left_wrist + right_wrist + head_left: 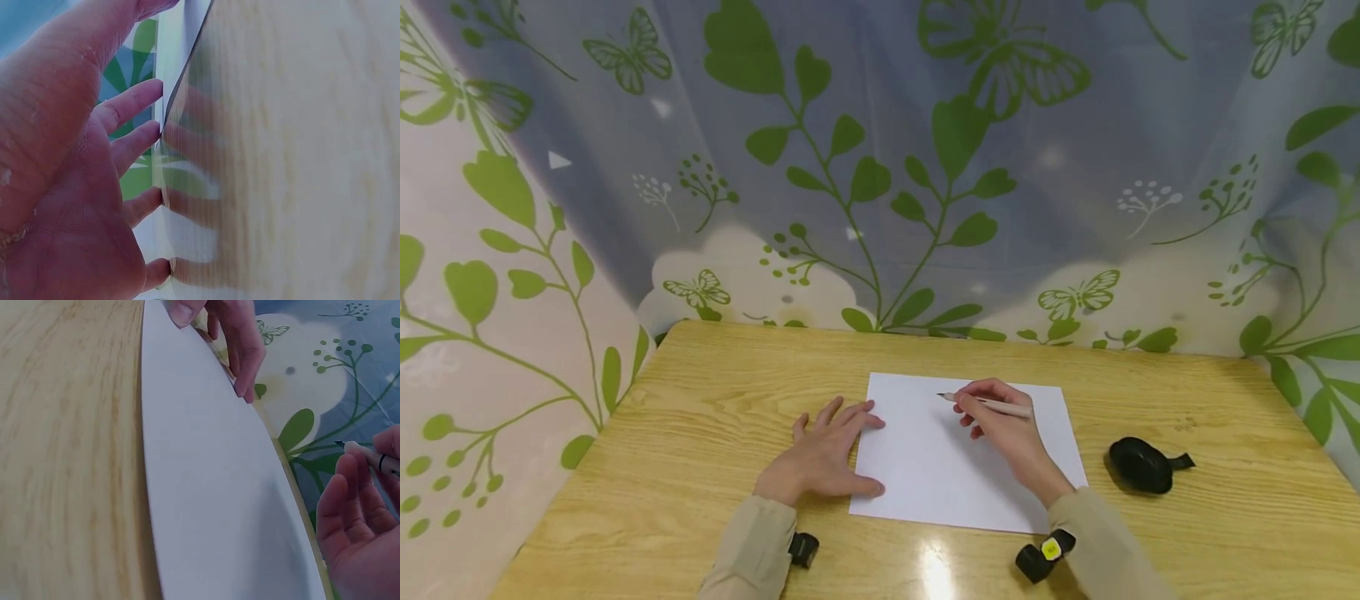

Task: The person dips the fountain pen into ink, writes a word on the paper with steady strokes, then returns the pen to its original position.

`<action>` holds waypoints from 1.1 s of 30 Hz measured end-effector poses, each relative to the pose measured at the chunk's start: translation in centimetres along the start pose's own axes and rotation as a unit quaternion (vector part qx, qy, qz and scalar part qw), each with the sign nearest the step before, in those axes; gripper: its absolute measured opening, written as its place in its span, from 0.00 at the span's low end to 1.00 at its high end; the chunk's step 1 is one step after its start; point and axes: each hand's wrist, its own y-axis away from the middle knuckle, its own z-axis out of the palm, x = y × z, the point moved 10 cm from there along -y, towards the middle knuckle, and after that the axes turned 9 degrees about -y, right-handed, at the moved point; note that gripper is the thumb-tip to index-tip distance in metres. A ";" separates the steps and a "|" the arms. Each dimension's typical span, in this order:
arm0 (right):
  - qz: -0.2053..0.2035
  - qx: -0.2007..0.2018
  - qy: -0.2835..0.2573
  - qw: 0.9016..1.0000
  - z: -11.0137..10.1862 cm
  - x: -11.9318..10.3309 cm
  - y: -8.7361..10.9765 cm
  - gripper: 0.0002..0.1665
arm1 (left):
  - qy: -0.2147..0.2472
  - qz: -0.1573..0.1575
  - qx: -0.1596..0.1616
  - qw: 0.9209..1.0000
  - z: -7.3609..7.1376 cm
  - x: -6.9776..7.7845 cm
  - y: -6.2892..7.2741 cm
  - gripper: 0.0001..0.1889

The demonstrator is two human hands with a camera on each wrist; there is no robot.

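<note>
A blank white sheet of paper (917, 467) lies on the wooden table. My left hand (829, 457) rests at its left edge, fingers spread and straight, with the thumb and some fingertips on the paper. In the left wrist view, the fingertips of that left hand (69, 200) touch the surface by the paper's edge. My right hand (1006, 433) pinches a slim pale pen (1000, 407) above the upper right part of the sheet. The dark tip of this pen (381, 459) points left, and in the right wrist view it appears raised off the paper.
A small black bowl-like thing (1141, 465) with a short tab sits on the table (1232, 517), right of the paper. Behind the table hangs a curtain (880, 167) printed with green leaves and butterflies. Dark devices (805, 550) are strapped at both wrists.
</note>
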 end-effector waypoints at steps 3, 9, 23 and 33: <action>0.002 -0.004 0.002 1.000 0.5 0.4 -0.3 0.15 | -0.003 -0.001 0.000 1.000 0.0 0.0 0.0 0.40; 0.003 -0.019 0.008 1.000 2.0 0.9 -0.9 0.15 | -0.011 -0.004 -0.003 1.000 0.2 0.0 -0.1 0.40; 0.003 -0.047 0.020 0.999 4.3 1.3 -1.8 0.13 | -0.012 -0.009 -0.002 1.000 0.0 -0.2 -0.1 0.39; -0.019 -0.090 0.080 0.993 5.6 1.2 -2.2 0.12 | -0.013 -0.009 -0.007 1.000 0.1 -0.1 -0.2 0.40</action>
